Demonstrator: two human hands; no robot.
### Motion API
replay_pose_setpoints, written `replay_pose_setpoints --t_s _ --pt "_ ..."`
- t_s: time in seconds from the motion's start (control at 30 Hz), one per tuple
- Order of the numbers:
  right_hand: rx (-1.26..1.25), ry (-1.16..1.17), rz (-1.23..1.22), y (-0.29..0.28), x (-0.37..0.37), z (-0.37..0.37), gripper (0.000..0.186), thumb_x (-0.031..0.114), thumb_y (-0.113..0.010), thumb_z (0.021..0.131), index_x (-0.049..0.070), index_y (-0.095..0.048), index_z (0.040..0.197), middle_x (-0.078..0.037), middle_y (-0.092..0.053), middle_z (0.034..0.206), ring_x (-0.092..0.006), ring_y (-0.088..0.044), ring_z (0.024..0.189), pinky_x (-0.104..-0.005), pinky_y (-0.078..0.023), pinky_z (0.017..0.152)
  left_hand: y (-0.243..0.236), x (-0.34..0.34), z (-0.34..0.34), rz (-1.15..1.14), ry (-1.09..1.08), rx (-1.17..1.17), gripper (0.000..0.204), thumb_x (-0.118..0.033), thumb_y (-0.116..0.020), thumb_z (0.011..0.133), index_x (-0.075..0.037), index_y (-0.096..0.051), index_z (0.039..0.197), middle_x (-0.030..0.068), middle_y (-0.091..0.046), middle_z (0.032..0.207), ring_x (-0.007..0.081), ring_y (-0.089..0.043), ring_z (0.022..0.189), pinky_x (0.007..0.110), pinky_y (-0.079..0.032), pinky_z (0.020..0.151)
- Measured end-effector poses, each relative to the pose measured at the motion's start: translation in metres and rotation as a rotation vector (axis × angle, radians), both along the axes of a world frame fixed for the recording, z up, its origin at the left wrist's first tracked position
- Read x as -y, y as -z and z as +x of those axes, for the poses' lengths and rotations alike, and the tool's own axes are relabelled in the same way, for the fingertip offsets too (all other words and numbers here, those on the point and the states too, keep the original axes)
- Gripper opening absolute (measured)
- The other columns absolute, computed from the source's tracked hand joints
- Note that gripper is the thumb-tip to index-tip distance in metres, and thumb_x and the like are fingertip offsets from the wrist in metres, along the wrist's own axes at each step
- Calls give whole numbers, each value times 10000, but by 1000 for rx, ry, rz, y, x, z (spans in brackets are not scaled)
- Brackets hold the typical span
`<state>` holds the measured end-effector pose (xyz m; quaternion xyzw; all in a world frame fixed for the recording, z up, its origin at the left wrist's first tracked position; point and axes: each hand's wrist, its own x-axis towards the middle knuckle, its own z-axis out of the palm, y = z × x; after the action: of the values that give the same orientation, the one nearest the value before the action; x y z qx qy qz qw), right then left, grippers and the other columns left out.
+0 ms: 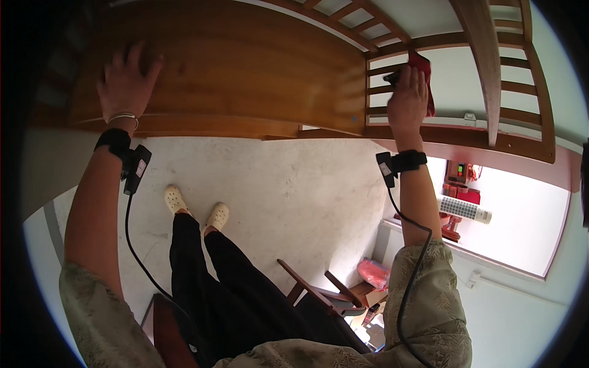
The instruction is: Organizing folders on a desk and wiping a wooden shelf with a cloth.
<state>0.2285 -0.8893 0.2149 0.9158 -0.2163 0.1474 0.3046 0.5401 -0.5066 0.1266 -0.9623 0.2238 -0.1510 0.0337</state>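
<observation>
My left hand lies with fingers spread on a broad, flat brown wooden panel. A metal bangle and a black strap with a small box circle that wrist. Toward the right, my right hand has a red cloth under its fingers, which are pressed together over it. The cloth is at the wooden slatted rail beside the panel's end. A small dark patch pokes out by the fingertips; I cannot tell what it is. The palm side of the right hand is hidden.
A curved wooden post rises just right of my right hand. Below, my feet in cream clogs stand on a pale floor. A dark wooden chair and a pink-red bag are near my legs. A window is at right.
</observation>
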Motion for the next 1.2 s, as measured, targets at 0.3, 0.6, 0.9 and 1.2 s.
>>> replay_pose_setpoints --t_s 0.3,0.6,0.9,1.2 --pt "309 -10 584 115 12 37 457 119 -517 851 -12 -492 1287 -263 -491 1310 -402 -447 1241 -461 -344 1061 4 3 3 -124 54 23 576 -597 -453 880 -299 -407 1371 61 -442 1379 288 -446 1247 542 -372 988" --pt "315 47 612 123 -28 7 498 171 -520 862 7 -458 1328 -261 -464 1338 -423 -423 1253 -488 -340 1045 -2 2 2 -120 35 28 556 -586 -449 892 -300 -416 1367 59 -413 1409 279 -412 1283 541 -354 1013" --pt "370 -73 694 104 -189 40 641 24 -588 768 27 -419 1387 -187 -410 1419 -393 -371 1298 -475 -279 1080 -2 -3 1 -88 70 68 560 -581 -435 905 -310 -382 1393 49 -368 1457 288 -413 1289 538 -335 1032" --pt "488 -411 1014 72 -300 172 532 35 -555 740 -16 -516 1268 -209 -472 1356 -364 -392 1300 -492 -296 1087 4 11 6 -57 70 70 521 -568 -419 919 -299 -412 1365 44 -382 1439 297 -424 1272 527 -346 1027"
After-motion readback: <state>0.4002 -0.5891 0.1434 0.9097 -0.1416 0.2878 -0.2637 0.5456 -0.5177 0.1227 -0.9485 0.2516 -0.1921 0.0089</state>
